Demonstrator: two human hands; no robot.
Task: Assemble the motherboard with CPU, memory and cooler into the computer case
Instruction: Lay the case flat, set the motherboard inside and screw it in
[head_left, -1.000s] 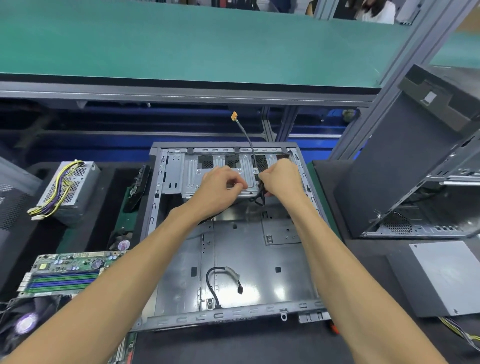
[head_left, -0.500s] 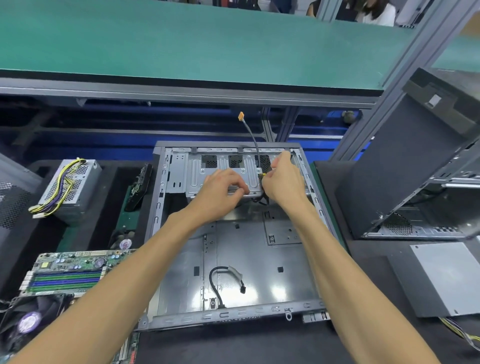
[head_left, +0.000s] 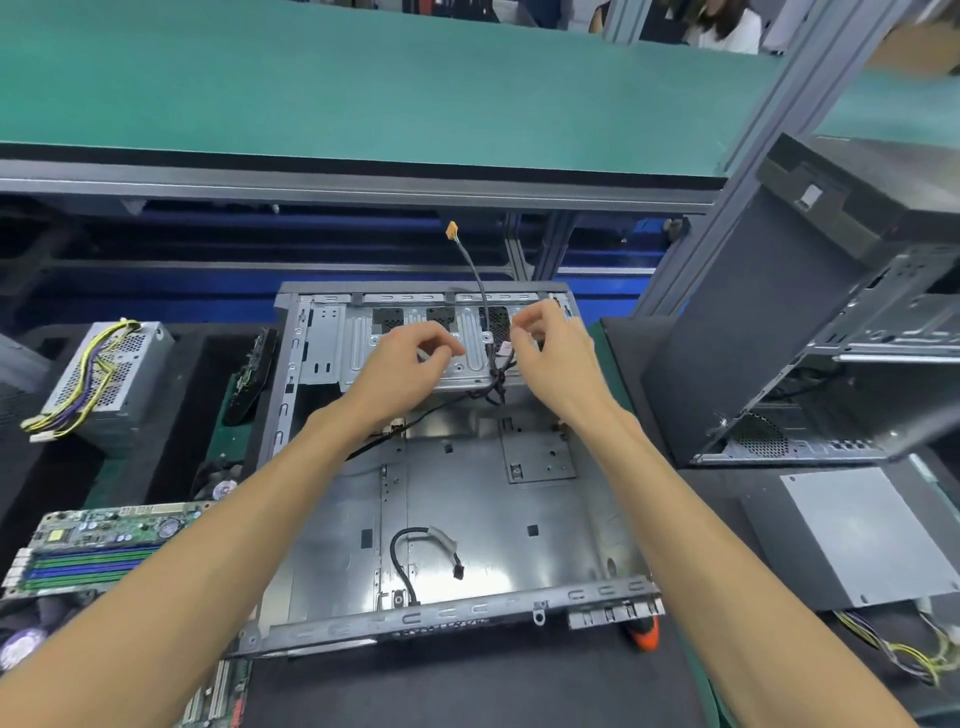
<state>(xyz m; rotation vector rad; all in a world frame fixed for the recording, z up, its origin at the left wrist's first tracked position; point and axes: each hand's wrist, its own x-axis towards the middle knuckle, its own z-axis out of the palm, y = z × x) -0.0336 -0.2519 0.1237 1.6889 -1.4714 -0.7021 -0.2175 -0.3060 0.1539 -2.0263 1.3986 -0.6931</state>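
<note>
The open grey computer case (head_left: 467, 519) lies flat in front of me with its floor bare. Over the drive cage (head_left: 358, 348) at its far end, my left hand (head_left: 405, 364) has curled fingers and pinches a thin pale strip between thumb and forefinger. My right hand (head_left: 550, 353) pinches the black front-panel cable (head_left: 480, 291), which stands up and ends in an orange plug (head_left: 451, 229). The motherboard (head_left: 93, 551), with green and blue memory sticks, lies at the lower left, partly under my left forearm. A cooler fan (head_left: 21, 647) sits just below it.
A power supply (head_left: 104, 379) with yellow wires stands at the left. A second open case (head_left: 831, 374) is upright at the right, with another power supply (head_left: 862, 535) in front of it. An orange tool handle (head_left: 644, 631) lies by the case's near right corner. A short black cable (head_left: 410, 551) curls on the case floor.
My hands have drawn slightly apart over the drive cage. The right hand shifted right along the cable bundle, and the left hand lifted its fingertips off the cage.
</note>
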